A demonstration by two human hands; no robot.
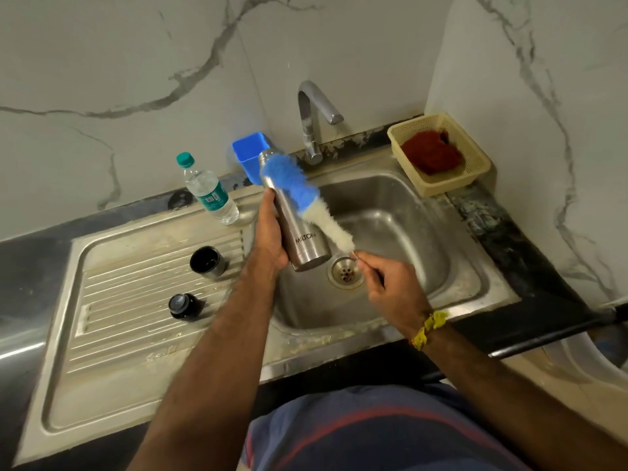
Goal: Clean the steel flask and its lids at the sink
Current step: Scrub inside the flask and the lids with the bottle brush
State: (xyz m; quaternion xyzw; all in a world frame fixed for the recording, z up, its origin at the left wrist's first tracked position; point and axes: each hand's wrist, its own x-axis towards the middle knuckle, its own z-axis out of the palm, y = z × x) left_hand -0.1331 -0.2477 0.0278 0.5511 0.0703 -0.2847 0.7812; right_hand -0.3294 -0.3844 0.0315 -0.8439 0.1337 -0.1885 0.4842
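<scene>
Flask steel, tilted, clasped by left hand; right hand pinches blurred brush.

Before you rise white marble-look walls with grey veins, meeting in a corner at the right. A dark stone surface runs along their foot, its back edge stained and worn. Light is soft and even, with a dull sheen on the wall panels.
</scene>
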